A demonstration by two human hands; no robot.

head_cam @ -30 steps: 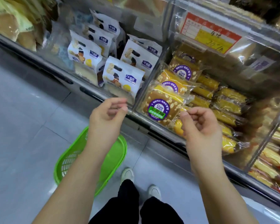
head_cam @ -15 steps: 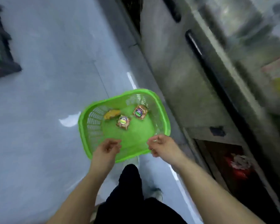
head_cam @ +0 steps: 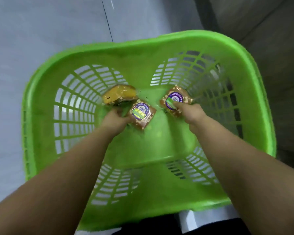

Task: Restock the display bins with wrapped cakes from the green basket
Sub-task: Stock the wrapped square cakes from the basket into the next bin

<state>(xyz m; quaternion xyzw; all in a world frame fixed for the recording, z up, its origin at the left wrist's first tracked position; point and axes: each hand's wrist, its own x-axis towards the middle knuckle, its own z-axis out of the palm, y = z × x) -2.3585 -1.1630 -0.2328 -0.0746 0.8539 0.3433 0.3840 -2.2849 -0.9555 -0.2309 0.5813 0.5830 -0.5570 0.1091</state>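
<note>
Green basket [head_cam: 241, 53] on grey floor [head_cam: 41, 31], held three wrapped cakes: left hand [head_cam: 115, 118] gripped the middle labelled cake [head_cam: 142, 114], right hand [head_cam: 191, 111] pinched the right labelled cake [head_cam: 174, 97], yellow cake [head_cam: 119, 95] lay untouched beside them

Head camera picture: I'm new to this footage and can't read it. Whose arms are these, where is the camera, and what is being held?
No machine here: a person wears a camera on the head, looking down at both bare arms. They reach into a green basket on the floor. The left hand grips one wrapped cake with a purple label; the right hand grips another labelled cake. A yellow wrapped cake lies untouched beside them. The picture is blurred.
</note>
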